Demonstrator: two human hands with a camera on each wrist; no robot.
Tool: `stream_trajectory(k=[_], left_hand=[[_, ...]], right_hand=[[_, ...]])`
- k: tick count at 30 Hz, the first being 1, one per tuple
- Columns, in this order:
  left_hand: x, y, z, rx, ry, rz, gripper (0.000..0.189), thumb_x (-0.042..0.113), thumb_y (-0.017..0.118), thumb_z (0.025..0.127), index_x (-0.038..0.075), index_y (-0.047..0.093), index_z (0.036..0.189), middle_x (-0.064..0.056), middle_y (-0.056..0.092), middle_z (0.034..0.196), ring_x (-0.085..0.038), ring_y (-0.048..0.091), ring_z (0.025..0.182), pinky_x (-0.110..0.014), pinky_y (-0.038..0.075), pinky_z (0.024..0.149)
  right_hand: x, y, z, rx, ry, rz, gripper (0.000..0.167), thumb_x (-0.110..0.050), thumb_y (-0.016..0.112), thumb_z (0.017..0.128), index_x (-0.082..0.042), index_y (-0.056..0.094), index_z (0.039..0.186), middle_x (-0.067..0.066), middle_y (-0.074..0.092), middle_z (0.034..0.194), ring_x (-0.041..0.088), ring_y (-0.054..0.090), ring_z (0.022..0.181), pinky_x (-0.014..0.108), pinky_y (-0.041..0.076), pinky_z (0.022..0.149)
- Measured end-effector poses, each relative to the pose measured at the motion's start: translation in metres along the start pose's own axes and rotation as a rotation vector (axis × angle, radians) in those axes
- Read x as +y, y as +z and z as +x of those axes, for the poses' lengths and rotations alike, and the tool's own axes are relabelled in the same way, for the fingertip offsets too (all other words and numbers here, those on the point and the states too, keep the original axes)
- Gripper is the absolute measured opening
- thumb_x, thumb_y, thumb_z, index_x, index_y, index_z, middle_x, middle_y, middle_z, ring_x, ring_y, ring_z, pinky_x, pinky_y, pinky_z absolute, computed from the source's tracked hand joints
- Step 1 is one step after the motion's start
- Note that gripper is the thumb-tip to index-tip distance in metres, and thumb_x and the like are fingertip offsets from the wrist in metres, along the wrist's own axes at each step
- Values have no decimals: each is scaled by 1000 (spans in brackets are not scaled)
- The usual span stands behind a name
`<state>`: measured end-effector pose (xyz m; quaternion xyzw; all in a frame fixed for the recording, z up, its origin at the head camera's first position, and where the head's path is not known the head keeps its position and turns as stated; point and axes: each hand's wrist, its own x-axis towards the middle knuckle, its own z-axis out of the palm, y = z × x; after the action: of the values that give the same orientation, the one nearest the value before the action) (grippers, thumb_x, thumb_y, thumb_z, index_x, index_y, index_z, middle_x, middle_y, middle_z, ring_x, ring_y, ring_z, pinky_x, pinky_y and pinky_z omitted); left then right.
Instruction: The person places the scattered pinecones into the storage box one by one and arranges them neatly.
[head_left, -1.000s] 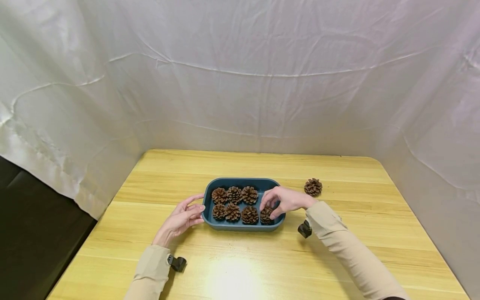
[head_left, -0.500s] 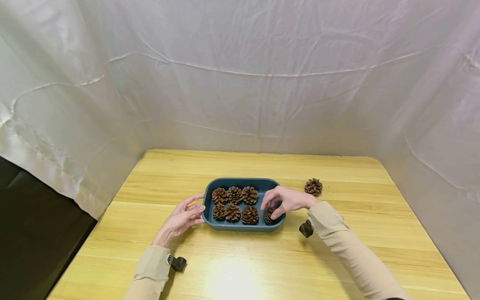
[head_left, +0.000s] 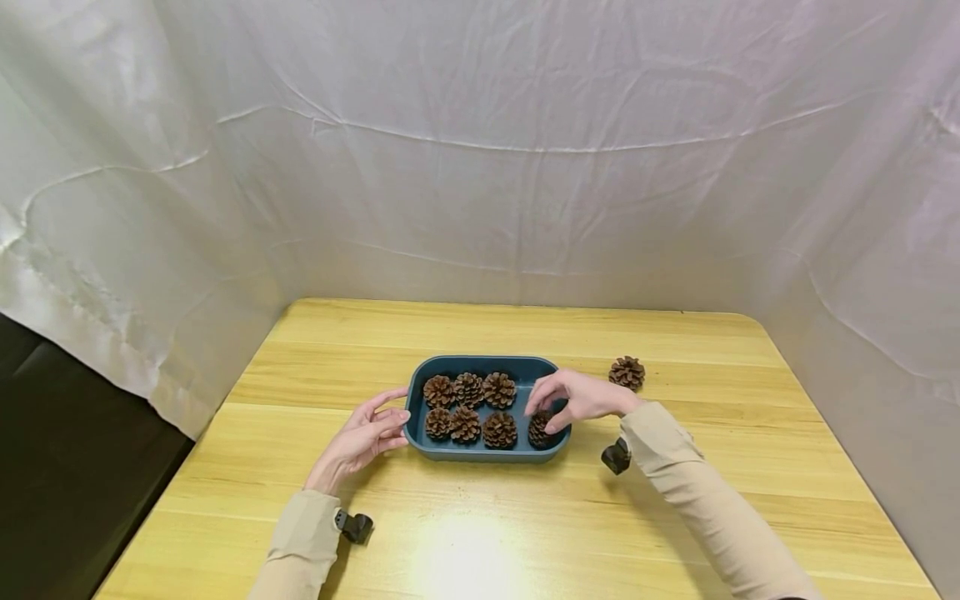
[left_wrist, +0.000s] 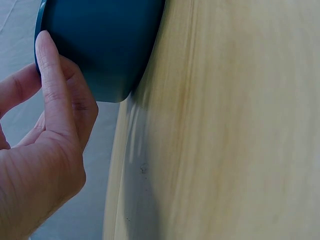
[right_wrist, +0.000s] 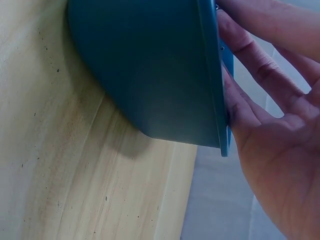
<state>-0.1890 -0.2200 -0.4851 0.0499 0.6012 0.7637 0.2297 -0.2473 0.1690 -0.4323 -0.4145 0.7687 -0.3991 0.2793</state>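
Note:
A dark teal oblong tray (head_left: 487,457) stands on the wooden table, with several brown pine cones inside in two rows. My left hand (head_left: 363,437) holds the tray's left end; in the left wrist view its fingers (left_wrist: 55,95) meet the rim and outer wall. Reaching over the right end, my right hand (head_left: 581,398) has thumb and fingers curled about a pine cone (head_left: 540,432) in the front right corner. The right wrist view shows the tray wall hiding that cone and the fingertips. One more pine cone (head_left: 627,373) lies on the table, right of the tray.
The light wooden table (head_left: 450,517) reaches back to a pale hanging cloth (head_left: 525,208), which also rises along both sides. A dark surface (head_left: 67,467) shows beyond the table's left edge. Each sleeve carries a small black wrist camera (head_left: 355,527).
My right hand has shifted slightly right, and the pine cone at its fingers has moved right towards the tray's corner. My left hand, the tray and the other cones keep their places.

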Motion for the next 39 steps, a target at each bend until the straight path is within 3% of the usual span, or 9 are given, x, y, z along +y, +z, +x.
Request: stream_trajectory(k=[14, 22, 39], left_hand=[[0, 0, 0, -1, -1, -3, 59, 0, 51, 103, -5, 21, 154, 3, 71, 97, -7, 68, 77, -22, 63, 76], [1, 1, -1, -1, 1, -8, 60, 0, 50, 103, -5, 20, 155, 2, 71, 97, -8, 68, 77, -22, 63, 76], [0, 0, 0, -1, -2, -10, 61, 0, 51, 103, -5, 19, 155, 2, 71, 98, -8, 68, 77, -23, 63, 76]], right_hand=[[2, 0, 0, -2, 22, -24, 31, 6, 73, 86, 10, 68, 116, 23, 66, 119, 34, 63, 108, 41, 57, 99], [-1, 1, 1, 1, 51, -39, 30, 9, 72, 85, 10, 69, 114, 25, 68, 116, 29, 66, 101, 32, 60, 92], [2, 2, -1, 44, 49, -17, 31, 4, 73, 87, 11, 67, 117, 29, 66, 118, 34, 65, 102, 33, 60, 91]])
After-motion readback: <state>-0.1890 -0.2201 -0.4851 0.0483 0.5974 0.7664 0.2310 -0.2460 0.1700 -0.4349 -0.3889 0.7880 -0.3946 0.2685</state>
